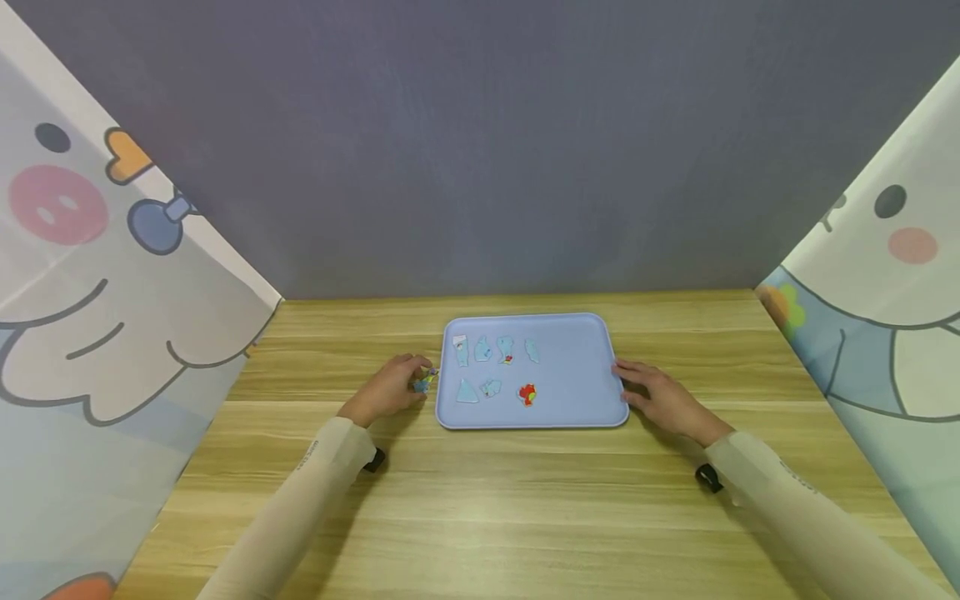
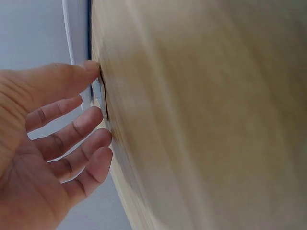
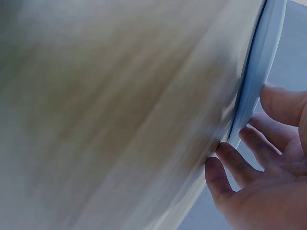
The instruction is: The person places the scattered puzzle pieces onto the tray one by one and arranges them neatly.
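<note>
A pale blue rectangular tray (image 1: 570,414) lies on the table between both hands. Several flat, irregular pieces like puzzle parts lie in it, mostly light blue, such as the triangular piece (image 1: 467,392); a red piece (image 1: 527,394) is near the middle. My left hand (image 1: 392,385) rests at the tray's left side, thumb and fingertips touching small colourful flat pieces (image 1: 424,382) on the table. In the left wrist view its fingers are loosely bent and one thin piece (image 2: 103,93) shows edge-on. My right hand (image 1: 663,403) touches the tray's right rim with relaxed fingers.
The wood-grain table (image 1: 480,517) spreads around the tray. A grey panel (image 1: 510,150) stands behind it. Cartoon-printed walls (image 1: 90,317) flank both sides. A black wrist device (image 1: 708,477) shows under the right sleeve.
</note>
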